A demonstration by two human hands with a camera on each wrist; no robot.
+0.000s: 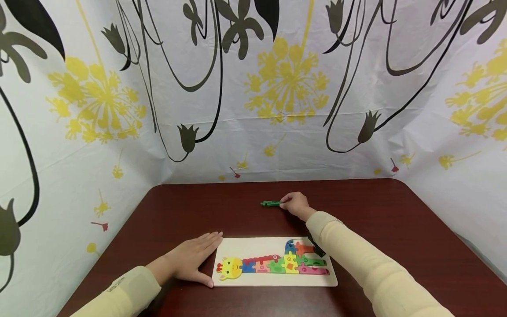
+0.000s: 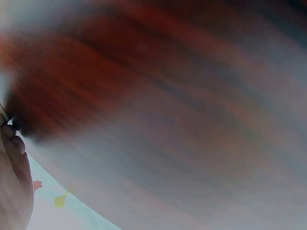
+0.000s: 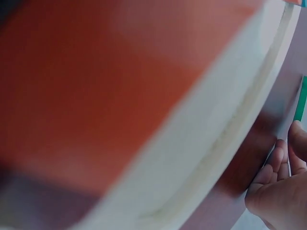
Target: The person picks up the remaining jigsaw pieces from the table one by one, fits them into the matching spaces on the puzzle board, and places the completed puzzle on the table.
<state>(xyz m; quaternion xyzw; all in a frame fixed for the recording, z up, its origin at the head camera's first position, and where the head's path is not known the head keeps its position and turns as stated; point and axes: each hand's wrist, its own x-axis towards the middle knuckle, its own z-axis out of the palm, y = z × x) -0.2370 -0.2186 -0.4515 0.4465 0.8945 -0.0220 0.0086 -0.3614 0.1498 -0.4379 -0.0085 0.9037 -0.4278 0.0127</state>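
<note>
A pale rectangular puzzle board (image 1: pixel 253 245) lies on the table and bears a colourful giraffe jigsaw puzzle (image 1: pixel 291 263), its yellow head to the left. My left hand (image 1: pixel 198 257) rests flat at the board's left end, fingers extended and the thumb near the lower corner. Beyond the board, my right hand (image 1: pixel 295 205) pinches the right end of a slim green piece (image 1: pixel 270 203) with an uneven outline. In the right wrist view, the thumb meets that green piece (image 3: pixel 301 98) at the frame's right edge. The left wrist view is mostly blurred.
The dark reddish-brown table (image 1: pixel 214 202) has rounded far corners. White patterned cloth (image 1: pixel 237 132) hangs behind it and along both sides. A small black object (image 1: pixel 317 247) sits under the right sleeve, over the board's upper right part.
</note>
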